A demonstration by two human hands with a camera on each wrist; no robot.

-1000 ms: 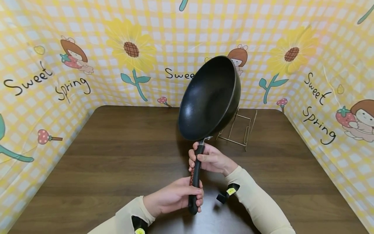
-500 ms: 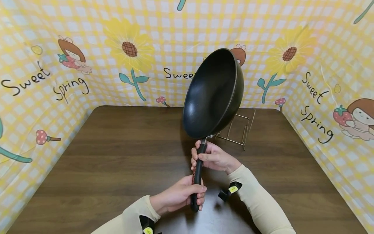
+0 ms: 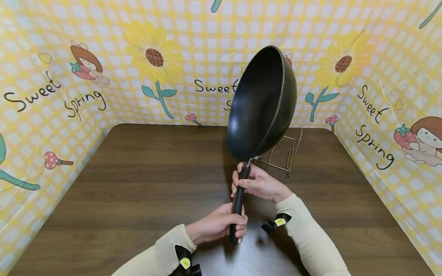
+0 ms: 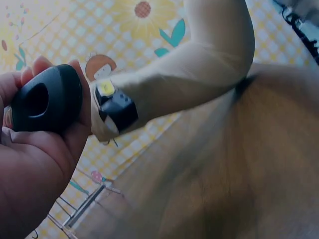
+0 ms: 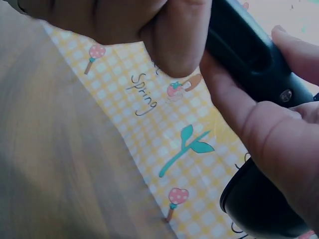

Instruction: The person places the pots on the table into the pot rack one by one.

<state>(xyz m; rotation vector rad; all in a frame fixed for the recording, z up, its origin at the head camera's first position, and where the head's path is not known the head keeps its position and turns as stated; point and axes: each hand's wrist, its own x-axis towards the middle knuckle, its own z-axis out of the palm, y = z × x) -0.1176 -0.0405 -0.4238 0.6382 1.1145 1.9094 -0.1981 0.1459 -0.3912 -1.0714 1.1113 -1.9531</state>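
A black wok [image 3: 259,103] is held up over the table, its bowl raised and tilted with the dark inside turned to the left. My left hand [image 3: 221,223] grips the lower end of its black handle [image 3: 238,197]. Higher up, close below the bowl, my right hand [image 3: 260,183] holds the same handle with the thumb across it. In the left wrist view the handle's end [image 4: 70,97], with its hanging hole, lies in the left palm. The right wrist view shows both hands around the handle [image 5: 249,50] and part of the wok bowl [image 5: 259,204].
Behind the wok a thin wire rack [image 3: 289,153] stands on the brown wooden table [image 3: 145,184], partly hidden by the bowl. A yellow checked cloth [image 3: 193,46] walls the table at the back and both sides. Each sleeve carries a black wrist camera [image 3: 276,223].
Both hands have moved the wok up and to the right, and its bowl has turned a little further on its side. The grips on the handle look the same.
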